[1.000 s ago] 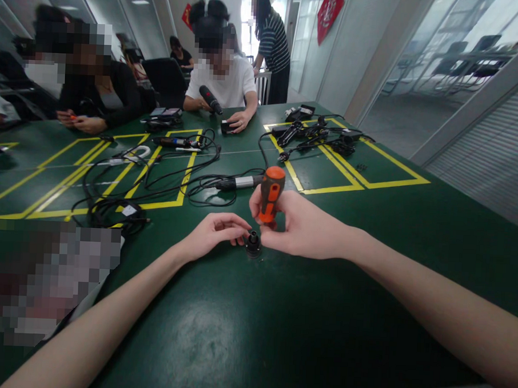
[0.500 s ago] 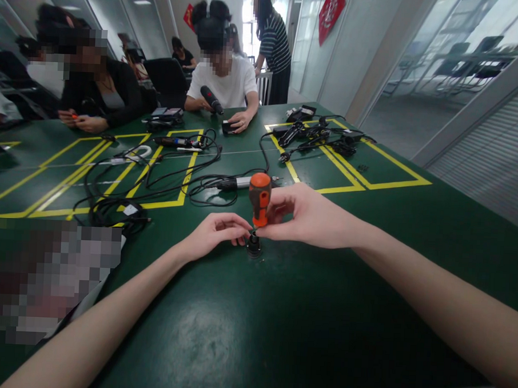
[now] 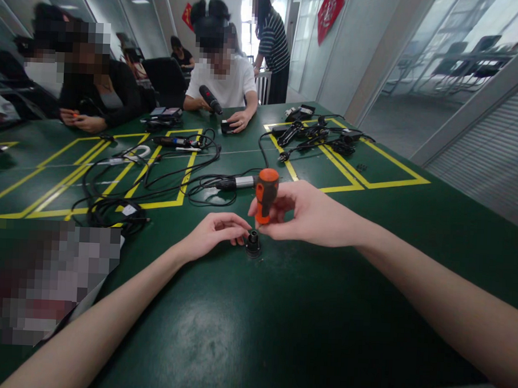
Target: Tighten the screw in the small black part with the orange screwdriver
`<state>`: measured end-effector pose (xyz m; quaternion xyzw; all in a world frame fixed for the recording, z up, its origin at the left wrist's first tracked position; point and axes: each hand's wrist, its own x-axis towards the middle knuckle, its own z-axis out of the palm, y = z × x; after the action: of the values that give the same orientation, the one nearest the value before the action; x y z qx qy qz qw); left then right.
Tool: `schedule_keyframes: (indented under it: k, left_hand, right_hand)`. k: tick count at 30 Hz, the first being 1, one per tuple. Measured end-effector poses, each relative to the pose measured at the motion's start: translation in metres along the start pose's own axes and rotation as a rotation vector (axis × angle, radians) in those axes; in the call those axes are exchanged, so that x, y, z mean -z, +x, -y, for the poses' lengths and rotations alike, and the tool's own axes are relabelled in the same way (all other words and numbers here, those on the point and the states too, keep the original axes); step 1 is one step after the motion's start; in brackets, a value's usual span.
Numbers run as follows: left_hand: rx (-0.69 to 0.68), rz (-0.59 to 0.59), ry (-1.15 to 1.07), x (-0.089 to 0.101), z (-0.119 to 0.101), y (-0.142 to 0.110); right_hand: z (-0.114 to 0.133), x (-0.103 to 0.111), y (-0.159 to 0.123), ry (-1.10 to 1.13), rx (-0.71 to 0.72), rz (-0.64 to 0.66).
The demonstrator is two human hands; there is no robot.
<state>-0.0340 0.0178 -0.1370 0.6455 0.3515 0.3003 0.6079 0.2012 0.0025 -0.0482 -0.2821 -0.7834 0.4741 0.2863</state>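
My right hand (image 3: 309,215) grips an orange-and-black screwdriver handle (image 3: 266,193), held upright with its tip down into a small black round part (image 3: 253,244) on the green table (image 3: 244,325). My left hand (image 3: 214,231) rests on the table just left of that part, fingertips pinched against its side. The screwdriver's shaft is hidden between handle and part.
Tangled black cables (image 3: 156,178) and a grey-and-black tool (image 3: 236,183) lie in yellow-taped boxes beyond my hands. More black devices (image 3: 315,133) sit far right. Two seated people (image 3: 221,72) are across the table, a third stands behind. A blurred patch (image 3: 44,282) covers the near left.
The screwdriver handle has swung slightly, first left then back right, as my right hand turns it. My left hand and the black part stay put.
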Motion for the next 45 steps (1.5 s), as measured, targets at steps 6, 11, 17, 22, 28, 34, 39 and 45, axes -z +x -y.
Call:
schedule_keyframes:
  k: [6,11,17,22,28,34,39,45]
  left_hand:
    - [0.0,-0.002,-0.009,-0.0006,-0.0004,0.0007]
    - [0.003,-0.006,-0.01,-0.0011,-0.001,0.0002]
    - [0.009,-0.013,0.003,-0.0013,-0.0025,-0.0001]
    - [0.01,-0.018,0.017,-0.0012,-0.0028,0.0]
    - [0.016,-0.015,0.005,-0.0009,-0.0021,0.0001]
    - [0.007,-0.007,0.023,-0.0011,-0.0031,-0.0001]
    - [-0.004,0.003,0.023,-0.0013,-0.0034,-0.0001]
    - [0.001,-0.001,0.014,-0.0011,-0.0031,-0.0002]
  right_hand:
    - [0.0005,-0.002,-0.0004,0.008,0.015,0.0]
    - [0.002,-0.0017,-0.0006,0.019,0.013,0.01]
    - [0.0038,-0.0009,-0.0007,0.026,0.026,0.016]
    - [0.0053,-0.0006,-0.0019,0.015,0.017,0.02]
    - [0.008,-0.0004,-0.0026,0.002,0.011,0.017]
    - [0.0065,-0.0001,-0.003,0.013,-0.038,0.043]
    - [0.005,-0.0002,-0.0041,0.015,-0.106,0.048]
    - [0.0055,-0.002,-0.0037,0.069,-0.129,0.069]
